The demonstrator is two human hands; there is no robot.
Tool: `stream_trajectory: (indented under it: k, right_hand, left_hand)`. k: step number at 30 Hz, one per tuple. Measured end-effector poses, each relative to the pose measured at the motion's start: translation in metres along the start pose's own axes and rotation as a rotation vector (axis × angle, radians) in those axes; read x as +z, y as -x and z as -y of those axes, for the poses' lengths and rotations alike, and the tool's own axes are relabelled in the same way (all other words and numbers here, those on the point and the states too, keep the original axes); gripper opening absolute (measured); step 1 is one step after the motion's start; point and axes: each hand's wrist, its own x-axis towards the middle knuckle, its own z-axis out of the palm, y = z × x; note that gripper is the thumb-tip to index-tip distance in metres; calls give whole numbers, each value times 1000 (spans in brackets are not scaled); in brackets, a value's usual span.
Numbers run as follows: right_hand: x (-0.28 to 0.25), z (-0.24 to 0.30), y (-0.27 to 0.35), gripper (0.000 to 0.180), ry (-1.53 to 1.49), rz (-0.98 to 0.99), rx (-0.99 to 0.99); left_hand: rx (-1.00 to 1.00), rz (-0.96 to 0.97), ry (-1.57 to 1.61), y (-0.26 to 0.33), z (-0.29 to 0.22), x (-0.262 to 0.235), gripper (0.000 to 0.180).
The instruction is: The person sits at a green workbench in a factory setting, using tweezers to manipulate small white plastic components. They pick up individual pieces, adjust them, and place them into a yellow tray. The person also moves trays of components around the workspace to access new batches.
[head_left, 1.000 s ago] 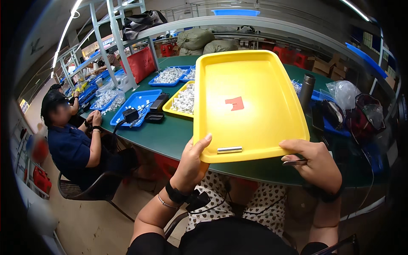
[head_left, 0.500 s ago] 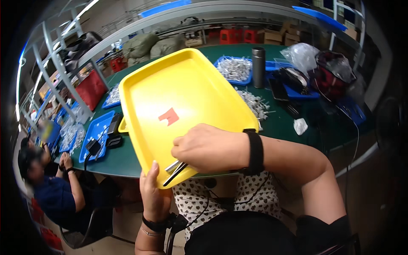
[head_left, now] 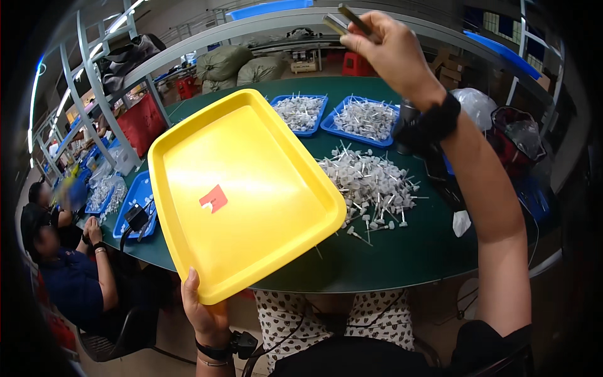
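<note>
The left hand [head_left: 206,314] is clamped on a near corner of the yellow tray [head_left: 264,169], while the right hand [head_left: 396,53], raised well apart, pinches two slim metallic pieces [head_left: 357,21].

Reference: yellow rectangular plastic tray [head_left: 251,235]. Access over its floor is open; left hand [head_left: 208,312] blocks its near-left corner. Right of it, heap of off-white stemmed pieces [head_left: 370,182] obstructs, filled blue rectangular trays [head_left: 356,137] beyond. Bare green tabletop [head_left: 342,267] off its near-right edge is passable.
</note>
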Motion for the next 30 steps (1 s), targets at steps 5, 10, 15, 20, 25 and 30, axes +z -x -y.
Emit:
stream_trajectory:
  k: [5,10,15,20,25,30]
  right_hand:
    - [71,-16,-104,24,-33,-104,191]
    - [134,-58,-168,29,130,-243,260]
    - [194,-131,-199,28,502,-89,184]
    - [164,-89,-161,30,333,-121,40]
    - [76,-14,-76,21,-198,33,188]
    - [13,80,46,21,-667,395,497]
  left_hand:
    - [64,-81,31,-4,0,-24,44]
    - [73,-142,-38,-10,-1,-53,51]
    - [32,-279,29,1,-11,-81,46]
    - [46,-179,109,0,-23,-81,51]
    - [142,25,-49,5,-58,-118,41]
    - [-196,-105,118,60,-85,-143,53]
